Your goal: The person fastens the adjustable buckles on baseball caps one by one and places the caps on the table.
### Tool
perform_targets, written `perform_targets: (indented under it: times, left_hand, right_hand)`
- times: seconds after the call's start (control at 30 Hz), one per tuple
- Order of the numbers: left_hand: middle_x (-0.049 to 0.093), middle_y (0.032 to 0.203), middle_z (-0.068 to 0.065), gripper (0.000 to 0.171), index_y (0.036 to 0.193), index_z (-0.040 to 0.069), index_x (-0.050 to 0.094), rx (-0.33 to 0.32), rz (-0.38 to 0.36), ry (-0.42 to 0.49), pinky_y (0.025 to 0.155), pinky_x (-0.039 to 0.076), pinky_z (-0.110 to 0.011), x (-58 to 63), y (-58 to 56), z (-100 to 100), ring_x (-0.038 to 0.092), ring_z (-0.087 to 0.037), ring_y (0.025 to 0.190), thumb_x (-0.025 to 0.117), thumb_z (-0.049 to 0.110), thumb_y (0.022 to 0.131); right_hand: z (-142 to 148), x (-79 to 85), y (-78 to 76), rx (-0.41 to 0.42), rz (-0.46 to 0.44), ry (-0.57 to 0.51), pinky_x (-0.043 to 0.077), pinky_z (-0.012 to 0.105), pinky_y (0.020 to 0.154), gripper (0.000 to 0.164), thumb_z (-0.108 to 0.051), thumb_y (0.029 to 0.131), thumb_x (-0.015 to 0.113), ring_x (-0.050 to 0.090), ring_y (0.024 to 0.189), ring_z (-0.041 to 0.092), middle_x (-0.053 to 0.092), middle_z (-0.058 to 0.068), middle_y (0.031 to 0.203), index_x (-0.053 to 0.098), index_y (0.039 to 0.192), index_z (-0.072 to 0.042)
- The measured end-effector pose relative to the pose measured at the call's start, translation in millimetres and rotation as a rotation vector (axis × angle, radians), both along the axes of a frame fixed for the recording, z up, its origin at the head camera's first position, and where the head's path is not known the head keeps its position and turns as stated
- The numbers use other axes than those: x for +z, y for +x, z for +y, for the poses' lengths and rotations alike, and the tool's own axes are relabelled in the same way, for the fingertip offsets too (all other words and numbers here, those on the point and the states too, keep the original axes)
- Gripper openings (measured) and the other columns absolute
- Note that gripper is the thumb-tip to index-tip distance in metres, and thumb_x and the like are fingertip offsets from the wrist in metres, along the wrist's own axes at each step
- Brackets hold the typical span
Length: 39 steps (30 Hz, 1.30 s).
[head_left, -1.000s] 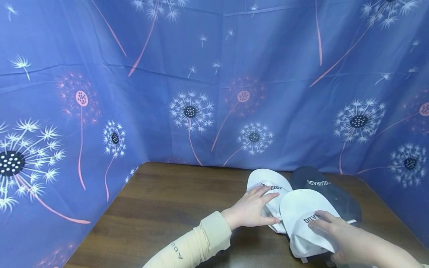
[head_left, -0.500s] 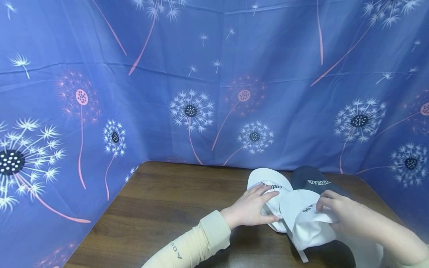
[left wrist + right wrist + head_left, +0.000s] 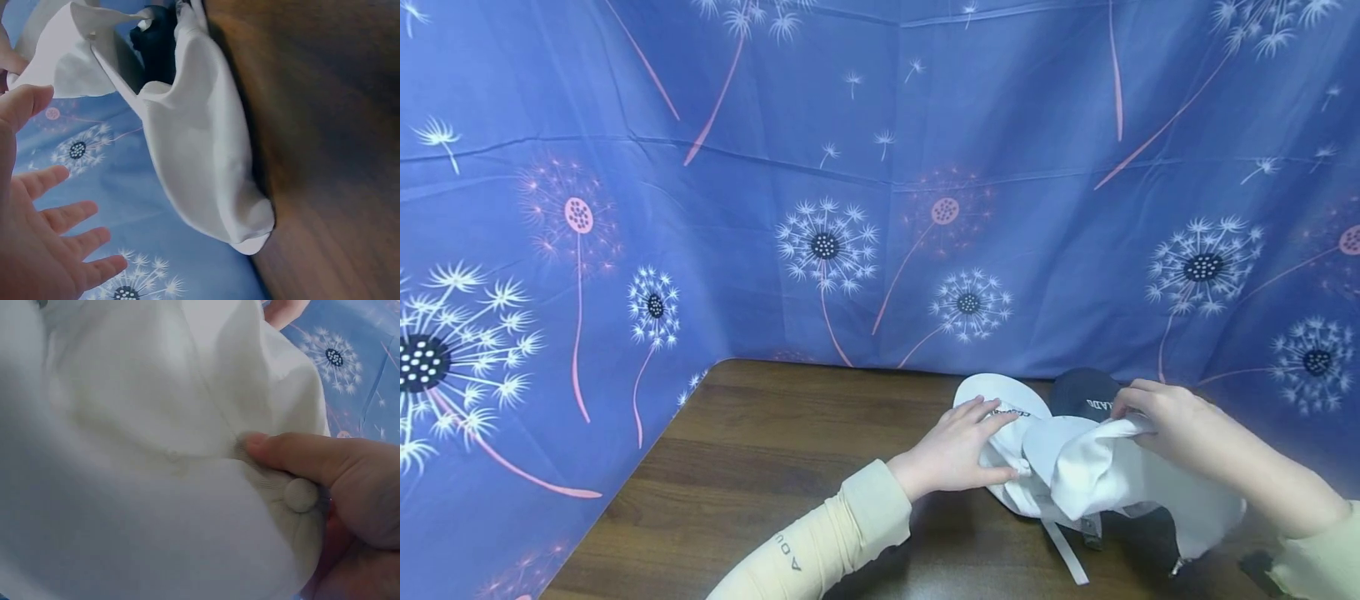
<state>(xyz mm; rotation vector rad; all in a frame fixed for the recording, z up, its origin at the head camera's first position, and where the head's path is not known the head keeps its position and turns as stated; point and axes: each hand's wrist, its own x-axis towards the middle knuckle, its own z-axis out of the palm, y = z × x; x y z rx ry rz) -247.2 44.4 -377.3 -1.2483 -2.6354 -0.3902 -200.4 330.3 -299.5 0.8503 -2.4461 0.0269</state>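
Observation:
Two white caps with dark lettering are near each other at the table's right side. My right hand [image 3: 1183,429] pinches one white cap [image 3: 1112,475] by its crown, thumb beside the round top button [image 3: 300,495] in the right wrist view. Its crown is drawn up and crumpled, with the brim still pointing away. My left hand [image 3: 951,450] is spread over the other white cap [image 3: 996,390], which rests on the table, as the left wrist view shows the cap [image 3: 203,137] apart from the palm. Behind the held cap, a dark cap [image 3: 1078,390] is partly hidden.
A brown wooden table [image 3: 790,450] lies under everything. Blue dandelion-print cloth [image 3: 850,167] rises behind and at both sides. A white strap [image 3: 1066,554] hangs toward the near side below the caps, with dark material beneath the held cap.
My right hand has taken hold of the nearer white cap's crown and moved up and away with it, covering more of the dark cap. The left hand has barely moved.

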Motion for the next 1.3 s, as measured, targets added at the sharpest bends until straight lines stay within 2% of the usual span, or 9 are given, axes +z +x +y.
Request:
perform_targets:
  times: [0.2, 0.43, 0.57, 0.87, 1.1, 1.3]
  left_hand:
    - [0.034, 0.150, -0.004, 0.069, 0.144, 0.027, 0.038, 0.039, -0.006, 0.044, 0.107, 0.034, -0.046, 11.8, -0.4, -1.5, 0.029, -0.025, 0.140, 0.058, 0.056, 0.085]
    - [0.034, 0.150, -0.003, 0.069, 0.143, 0.027, 0.039, 0.090, -0.033, 0.098, 0.104, 0.036, -0.047, 21.7, -0.9, -5.9, 0.029, -0.024, 0.139, 0.062, 0.053, 0.083]
    - [0.033, 0.151, -0.003, 0.071, 0.144, 0.028, 0.037, 0.093, -0.045, 0.108, 0.105, 0.034, -0.048, 29.7, 0.0, -10.4, 0.030, -0.026, 0.139, 0.062, 0.053, 0.083]
    - [0.028, 0.153, -0.002, 0.070, 0.147, 0.028, 0.032, 0.088, -0.111, 0.173, 0.109, 0.030, -0.049, 60.4, 3.6, -24.6, 0.027, -0.025, 0.141, 0.060, 0.051, 0.086]
    - [0.031, 0.152, -0.001, 0.072, 0.147, 0.026, 0.032, 0.098, -0.084, 0.212, 0.108, 0.031, -0.050, 80.1, 1.1, -33.9, 0.029, -0.023, 0.139, 0.057, 0.056, 0.086]
    - [0.035, 0.149, 0.001, 0.068, 0.146, 0.027, 0.033, 0.096, -0.082, 0.248, 0.110, 0.027, -0.049, 94.2, -0.8, -39.3, 0.030, -0.021, 0.139, 0.053, 0.057, 0.088]
  right_hand:
    - [0.3, 17.3, -7.3, -0.090, -0.009, -0.008, 0.046, 0.032, 0.050, 0.036, 0.000, 0.054, 0.084, 0.059, 0.063, 0.015, 0.057, -0.010, 0.076, 0.062, 0.074, -0.022]
    - [-0.2, 36.4, -15.9, -0.126, -0.029, -0.033, 0.048, 0.039, 0.052, 0.028, 0.001, 0.063, 0.078, 0.062, 0.067, 0.023, 0.059, -0.006, 0.077, 0.064, 0.075, -0.019]
    - [-1.7, 47.5, -18.7, -0.141, -0.034, -0.021, 0.049, 0.042, 0.054, 0.025, 0.001, 0.066, 0.076, 0.063, 0.068, 0.025, 0.060, -0.004, 0.078, 0.064, 0.076, -0.018]
    - [-12.0, 70.2, -20.8, -0.118, 0.012, -0.001, 0.050, 0.045, 0.056, 0.022, 0.000, 0.066, 0.077, 0.063, 0.070, 0.028, 0.062, -0.001, 0.079, 0.067, 0.079, -0.014]
    - [-30.3, 86.2, -27.2, -0.058, 0.040, 0.007, 0.051, 0.044, 0.061, 0.021, 0.002, 0.065, 0.077, 0.063, 0.068, 0.026, 0.062, 0.000, 0.077, 0.067, 0.078, -0.012]
    - [-56.8, 101.3, -33.1, -0.046, 0.003, -0.004, 0.051, 0.045, 0.064, 0.019, 0.001, 0.069, 0.076, 0.063, 0.072, 0.027, 0.065, 0.002, 0.080, 0.068, 0.080, -0.012]
